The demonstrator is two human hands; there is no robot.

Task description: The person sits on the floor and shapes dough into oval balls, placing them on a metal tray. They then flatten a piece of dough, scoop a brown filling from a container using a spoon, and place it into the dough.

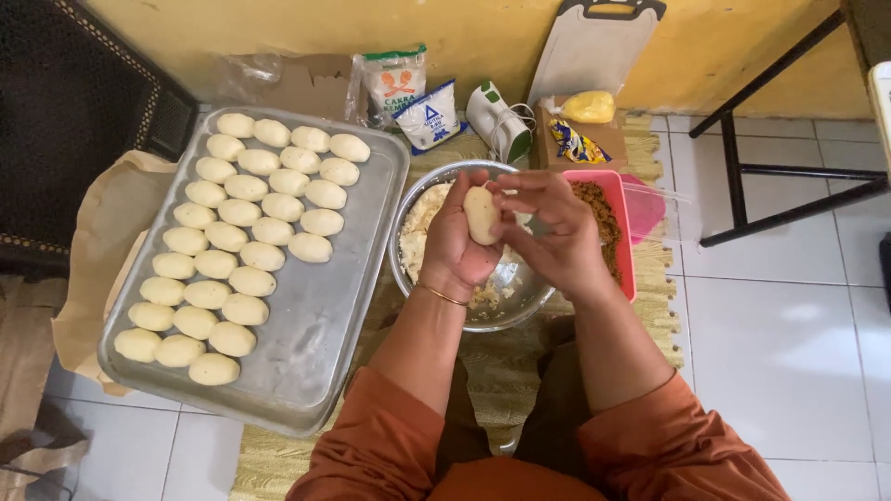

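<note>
A metal tray [320, 334] of shaped dough pieces [243, 223] lies at left. Over the steel bowl [515, 297], the left hand [455, 243] cups an oval dough ball [481, 214], while the right hand [555, 227] pinches its edge with the fingertips. A pink container [620, 227] of brown filling [599, 218] sits rightmost.

Everything is being carried by a white tiled floor [789, 315], partly covered by a woven straw mat [664, 306]. Left of the gripped dough, a large metal tray [320, 343] is being supported on brown paper [93, 241]. Directly beneath the grip, a steel bowl [501, 311] is being held up by the mat, with a pink container [624, 218] being kept just right of it. Beyond the grip, flour bags [429, 116] are being propped by the wall.
</note>
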